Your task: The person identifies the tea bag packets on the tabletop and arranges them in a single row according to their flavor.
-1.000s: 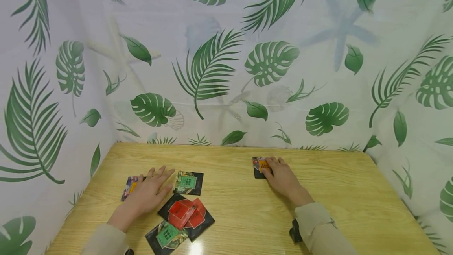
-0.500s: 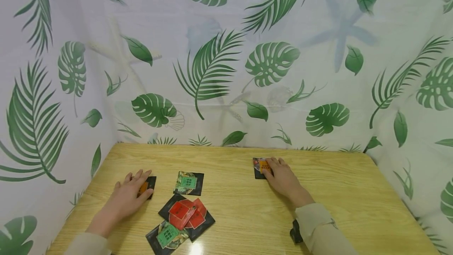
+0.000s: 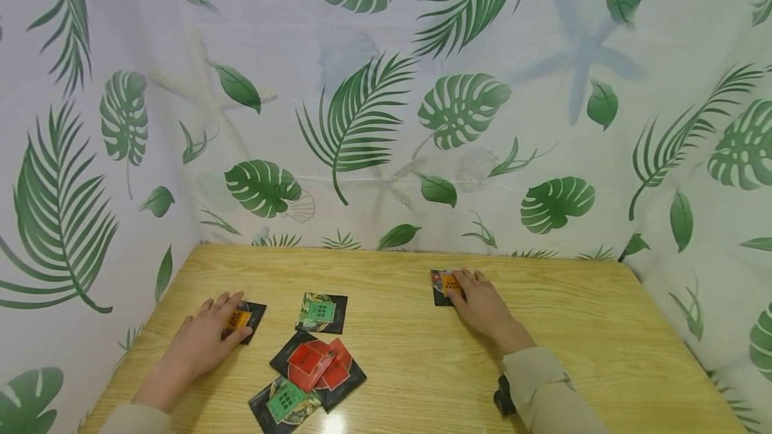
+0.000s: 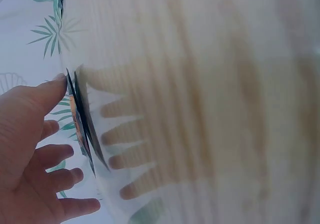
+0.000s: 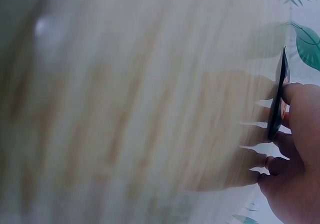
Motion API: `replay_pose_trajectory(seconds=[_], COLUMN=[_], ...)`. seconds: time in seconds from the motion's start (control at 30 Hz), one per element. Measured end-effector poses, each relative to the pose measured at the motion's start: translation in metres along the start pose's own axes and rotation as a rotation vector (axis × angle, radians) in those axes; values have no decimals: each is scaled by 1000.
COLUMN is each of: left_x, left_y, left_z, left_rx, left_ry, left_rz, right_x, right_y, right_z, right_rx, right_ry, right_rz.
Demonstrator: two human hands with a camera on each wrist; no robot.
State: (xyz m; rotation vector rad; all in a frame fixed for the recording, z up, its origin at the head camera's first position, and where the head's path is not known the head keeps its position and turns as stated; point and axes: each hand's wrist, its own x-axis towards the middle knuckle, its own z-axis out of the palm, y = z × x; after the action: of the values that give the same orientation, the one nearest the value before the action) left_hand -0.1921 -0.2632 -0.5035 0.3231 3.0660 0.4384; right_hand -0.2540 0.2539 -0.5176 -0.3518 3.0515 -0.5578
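Note:
My left hand (image 3: 194,343) rests across a small flat black packet with an orange label (image 3: 239,320) at the table's left. Its fingers lie over the packet's left part, and the right part shows. In the left wrist view the thumb (image 4: 52,90) touches the packet's upper edge while the other fingers spread loosely. Farther right, my right hand (image 3: 482,301) lies with its fingertips on another black packet with an orange label (image 3: 442,286), hiding the right side of it. The right wrist view shows that packet (image 5: 278,97) edge-on, with the thumb touching its face.
Between the hands lies a packet with a green label (image 3: 322,313). Nearer, red-labelled packets (image 3: 338,370) overlap another green-labelled packet (image 3: 283,404). All lie on a wood-grain table (image 3: 410,360). A leaf-patterned white cloth (image 3: 374,112) stands around the back and sides.
My left hand has moved left across its packet, uncovering the packet's right side and covering its left. The right hand stays in place on its packet.

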Motion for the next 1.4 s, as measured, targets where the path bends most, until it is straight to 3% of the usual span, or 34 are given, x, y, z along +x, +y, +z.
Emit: replay_pose_trajectory(seconds=[0.3, 0.73, 1.23, 1.4], left_x=[2, 19, 29, 28], left_y=[6, 8, 18, 19], left_z=[-2, 2, 2, 4], left_rx=[35, 6, 26, 38], left_ry=[-43, -85, -77, -57], left_rz=[-32, 0, 16, -29], right_x=[-1, 0, -3, -3], right_y=[0, 3, 2, 2], right_z=[-1, 3, 4, 2], right_rx=[2, 6, 2, 2], right_ry=[7, 9, -9, 0], right_rz=[0, -10, -9, -7])
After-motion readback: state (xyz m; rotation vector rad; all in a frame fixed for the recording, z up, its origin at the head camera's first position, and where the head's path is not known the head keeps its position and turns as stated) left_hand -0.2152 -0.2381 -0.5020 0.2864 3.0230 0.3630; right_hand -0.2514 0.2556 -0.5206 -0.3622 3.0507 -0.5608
